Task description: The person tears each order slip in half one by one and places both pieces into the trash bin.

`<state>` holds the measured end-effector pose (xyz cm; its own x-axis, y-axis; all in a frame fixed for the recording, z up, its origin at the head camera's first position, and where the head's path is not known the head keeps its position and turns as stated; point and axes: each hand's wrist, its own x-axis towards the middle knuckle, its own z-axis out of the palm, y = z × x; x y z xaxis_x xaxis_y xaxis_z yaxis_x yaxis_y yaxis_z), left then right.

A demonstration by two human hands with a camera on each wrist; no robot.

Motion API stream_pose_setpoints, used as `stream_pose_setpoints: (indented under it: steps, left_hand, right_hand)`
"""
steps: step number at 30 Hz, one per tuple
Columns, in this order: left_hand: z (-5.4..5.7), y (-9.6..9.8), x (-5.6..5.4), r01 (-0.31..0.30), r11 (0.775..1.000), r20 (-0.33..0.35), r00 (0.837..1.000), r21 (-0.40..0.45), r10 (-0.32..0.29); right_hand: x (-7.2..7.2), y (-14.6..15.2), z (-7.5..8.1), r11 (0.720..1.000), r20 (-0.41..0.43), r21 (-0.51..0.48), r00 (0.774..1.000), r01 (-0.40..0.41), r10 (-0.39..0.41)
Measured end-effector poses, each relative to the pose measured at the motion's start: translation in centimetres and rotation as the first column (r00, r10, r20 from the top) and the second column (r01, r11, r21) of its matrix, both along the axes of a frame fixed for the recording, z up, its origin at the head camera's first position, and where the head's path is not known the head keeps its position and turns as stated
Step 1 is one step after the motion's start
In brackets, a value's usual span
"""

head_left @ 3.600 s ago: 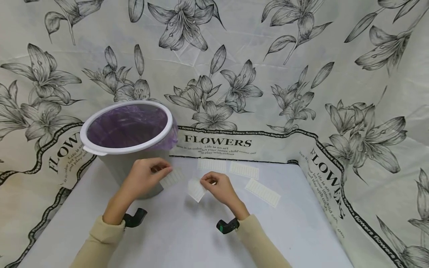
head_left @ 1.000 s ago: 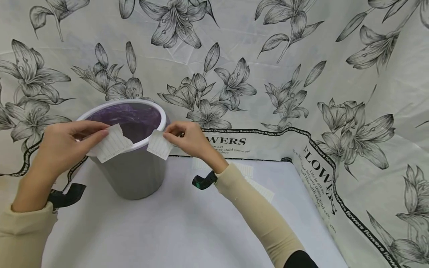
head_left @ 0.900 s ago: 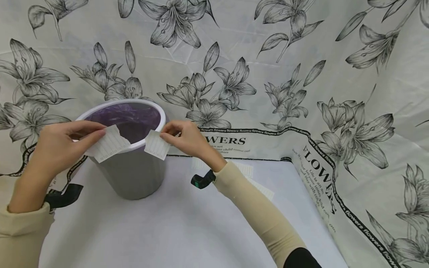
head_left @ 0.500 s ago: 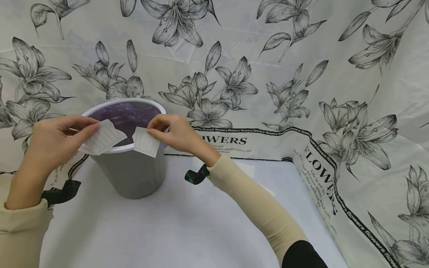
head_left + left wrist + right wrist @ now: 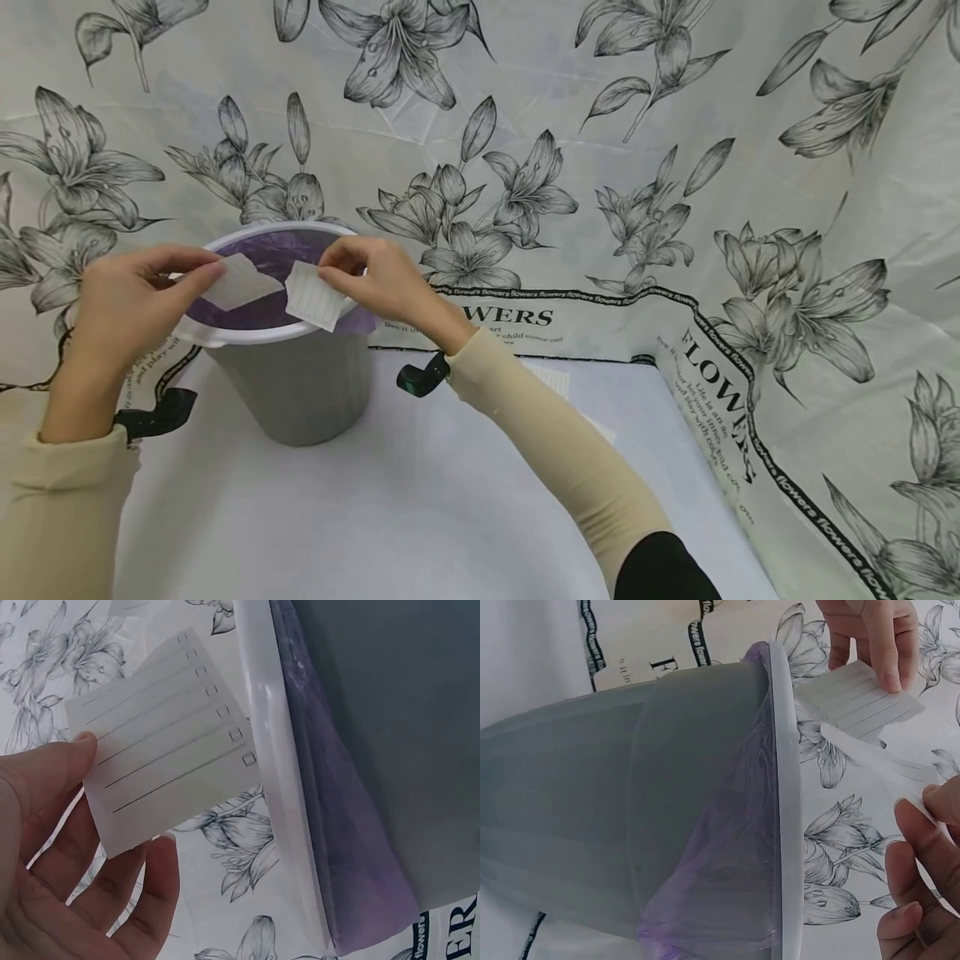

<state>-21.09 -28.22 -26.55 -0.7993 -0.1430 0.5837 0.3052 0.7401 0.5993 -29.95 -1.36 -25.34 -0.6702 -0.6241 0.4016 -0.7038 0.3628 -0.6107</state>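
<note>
Paper [image 5: 312, 302] in each hand [image 5: 384, 279], apparently above bin [image 5: 291, 387]

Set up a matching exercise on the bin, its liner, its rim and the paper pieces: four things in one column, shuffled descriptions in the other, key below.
Things
1. bin
2. liner
3. rim
4. paper pieces

Descriptions
A. purple, part of it hanging outside
B. pinched in the left hand and the right hand
C. grey, standing on the table
D. white, running round the opening

Right pairs: 1-C, 2-A, 3-D, 4-B
</note>
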Motion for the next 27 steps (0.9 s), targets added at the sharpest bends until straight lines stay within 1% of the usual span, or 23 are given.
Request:
stream_pose_setpoints:
  steps: [5,10,12,17,19,23,27]
  left_hand:
    - [0.5,0.2,-0.3,-0.002,0.998,0.001,1.000,0.060,0.002]
    - [0.9,0.4,-0.4,-0.012,0.995,0.026,1.000,0.103,0.009]
    - [0.9,0.4,-0.6,-0.006,0.994,0.011,1.000,0.111,0.005]
    - [1.1,0.4,-1.1,0.010,0.995,-0.039,0.999,0.103,-0.006]
    - [1.1,0.3,-1.3,0.007,0.995,-0.042,0.999,0.096,-0.003]
    - [1.3,0.1,-1.6,0.018,0.996,-0.045,0.999,0.092,-0.013]
    - [1.8,-0.1,-1.7,0.000,0.999,-0.040,0.999,0.052,0.002]
  right_hand:
    - [-1.0,-0.1,0.3,0.998,0.059,-0.044,0.997,0.049,-0.046]
    - [-2.0,-0.3,0.2,0.992,0.054,-0.101,0.996,0.074,-0.069]
    - [-2.2,-0.4,0.0,0.991,0.057,-0.106,0.995,0.082,-0.076]
    - [-2.6,-0.8,-0.3,0.987,0.078,-0.118,0.992,0.111,-0.102]
    - [-2.6,-0.9,-0.4,0.985,0.093,-0.120,0.989,0.124,-0.113]
    - [-2.8,-1.1,-0.7,0.983,0.117,-0.094,0.982,0.156,-0.145]
    - [-3.1,-1.1,-1.2,0.980,0.114,-0.063,0.977,0.187,-0.179]
